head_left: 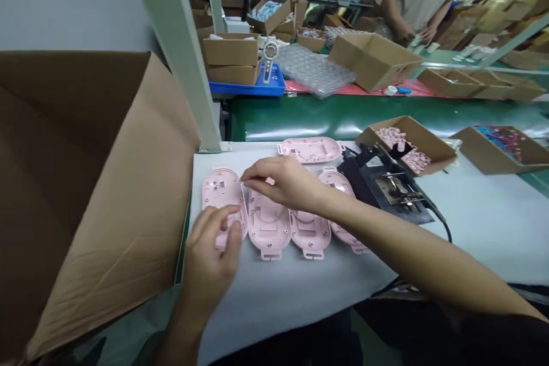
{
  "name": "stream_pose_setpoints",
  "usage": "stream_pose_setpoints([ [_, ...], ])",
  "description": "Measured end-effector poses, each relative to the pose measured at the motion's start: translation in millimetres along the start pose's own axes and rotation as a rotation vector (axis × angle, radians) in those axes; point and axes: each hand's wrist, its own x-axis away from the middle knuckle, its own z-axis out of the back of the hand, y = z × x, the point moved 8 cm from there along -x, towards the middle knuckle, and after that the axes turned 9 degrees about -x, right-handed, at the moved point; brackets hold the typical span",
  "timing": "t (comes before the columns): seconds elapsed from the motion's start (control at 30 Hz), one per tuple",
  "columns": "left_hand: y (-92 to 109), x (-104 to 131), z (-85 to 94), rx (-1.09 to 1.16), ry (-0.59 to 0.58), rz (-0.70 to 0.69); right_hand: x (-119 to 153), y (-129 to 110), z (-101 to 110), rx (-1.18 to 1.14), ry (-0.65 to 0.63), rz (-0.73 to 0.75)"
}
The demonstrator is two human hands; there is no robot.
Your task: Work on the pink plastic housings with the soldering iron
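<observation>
Several pink oval plastic shells lie on the white table. My left hand is over the lower part of the leftmost shell, its thumb and fingers apart, with nothing seen between them. Above that shell's right edge is my right hand, thumb and forefinger pinched together; what they hold is too small to make out. My right hand and forearm partly cover the second shell, the third shell and the fourth shell. Behind them another shell lies sideways.
A large cardboard box stands at the left beside a metal post. To the right are a black metal fixture, a box of small pink parts and another box. Beyond the green conveyor, a person stands.
</observation>
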Motion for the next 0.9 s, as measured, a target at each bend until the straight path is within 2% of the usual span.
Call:
stream_pose_setpoints([
  [0.07,-25,-5,18.4,-0.102,0.083,0.067,-25,8,-29,0.030,-0.109,0.035],
  [0.17,-51,-9,25.9,-0.209,0.126,0.087,-52,24,-57,0.049,-0.235,0.063],
  [0.3,-52,-13,14.7,-0.430,0.170,-0.065,-70,32,-79,0.092,-0.438,0.192],
  [0.43,-56,-17,-0.2,-0.542,0.122,-0.067,-77,32,-89,0.178,-0.569,0.359],
  [0.53,-60,-19,-7.1,-0.567,0.078,-0.063,-82,34,-84,0.196,-0.505,0.389],
  [0.67,-65,-21,-12.7,-0.565,0.030,-0.044,-83,40,-75,0.166,-0.365,0.317],
  [0.9,-69,-27,-19.0,-0.668,-0.028,0.002,-73,46,-90,0.285,-0.378,0.324],
])
